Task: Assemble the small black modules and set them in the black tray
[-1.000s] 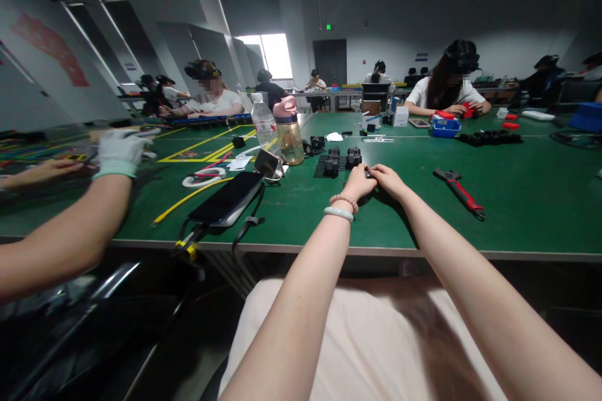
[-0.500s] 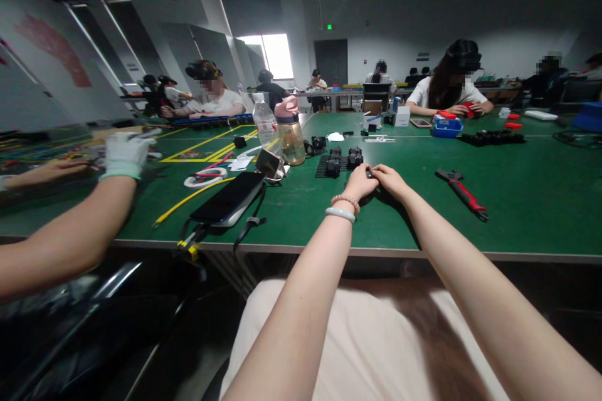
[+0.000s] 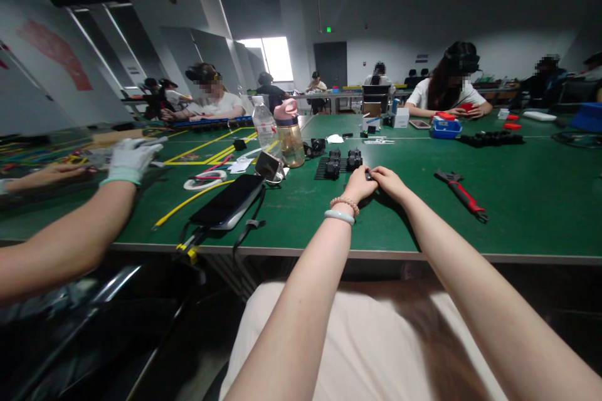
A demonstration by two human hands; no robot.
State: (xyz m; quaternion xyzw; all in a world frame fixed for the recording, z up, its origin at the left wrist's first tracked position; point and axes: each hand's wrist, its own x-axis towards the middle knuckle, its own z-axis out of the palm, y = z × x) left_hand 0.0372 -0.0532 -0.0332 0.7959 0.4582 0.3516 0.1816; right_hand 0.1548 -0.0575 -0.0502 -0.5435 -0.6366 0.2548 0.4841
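Note:
My left hand [image 3: 360, 184], with a beaded bracelet and a pale bangle at its wrist, is closed on a small dark part [image 3: 368, 174]. Touching the same part from the right is my right hand [image 3: 388, 182], its fingers pinched together. The part is mostly hidden by my fingertips, so its shape is unclear. Just beyond and left of my hands, black blocky parts [image 3: 333, 165] lie on the green table [image 3: 301, 219]. An adjustable wrench [image 3: 463, 194] with red and black handles rests to the right.
Left of my hands are a phone-like device [image 3: 228, 200], a yellow cable [image 3: 188, 200], a small stand [image 3: 269, 166] and two bottles, one amber [image 3: 291, 143]. A co-worker's gloved hand [image 3: 129, 160] is at the left. Across the table, a person sits behind a blue bin [image 3: 446, 128].
The co-worker's gloved hand at the left has shifted slightly right. My hands keep nearly the same pose around the small dark part.

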